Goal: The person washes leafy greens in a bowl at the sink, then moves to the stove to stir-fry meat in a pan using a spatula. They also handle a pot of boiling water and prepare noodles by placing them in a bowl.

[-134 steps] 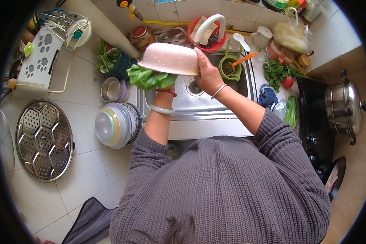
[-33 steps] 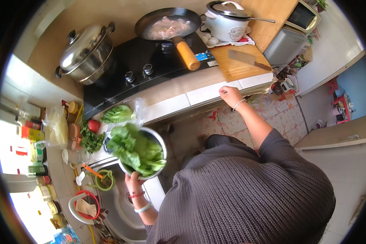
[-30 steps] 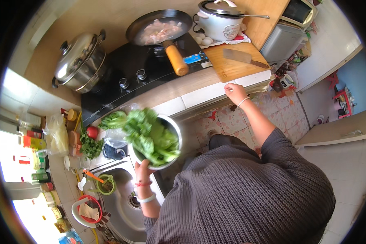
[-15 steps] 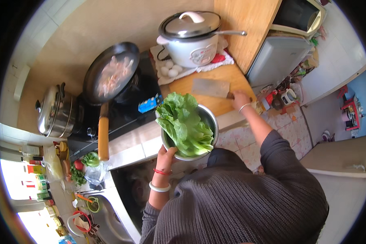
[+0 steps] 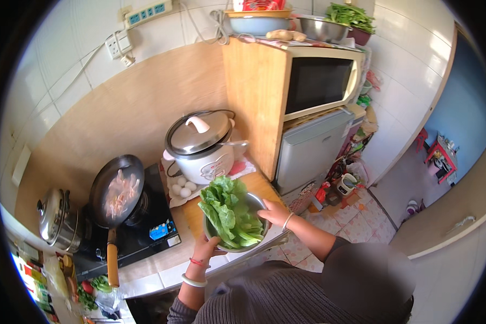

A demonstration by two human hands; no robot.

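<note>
A steel bowl [image 5: 258, 203] full of green leafy lettuce [image 5: 227, 210] is held in front of me, above the front part of the wooden cutting board [image 5: 258, 182]. My left hand [image 5: 205, 248] grips its near left rim, thumb over the edge. On the right side, my right hand [image 5: 275, 213] is closed on the rim. The cleaver is not visible now; the bowl covers much of the board. Several white eggs [image 5: 182, 187] lie on a cloth beside the white rice cooker [image 5: 205, 162], just beyond the board.
Left of the board, a black frying pan [image 5: 96, 194] with pale meat pieces [image 5: 122, 193] sits on the stove [image 5: 140, 237], its wooden handle [image 5: 112, 264] pointing toward me. A steel pot [image 5: 54, 221] stands further left. A microwave [image 5: 324, 81] rests above a small grey fridge [image 5: 313, 151].
My right hand has let go of the cleaver and taken hold of the bowl's right rim. The bowl now hangs over the board, and the view has turned up toward the microwave.
</note>
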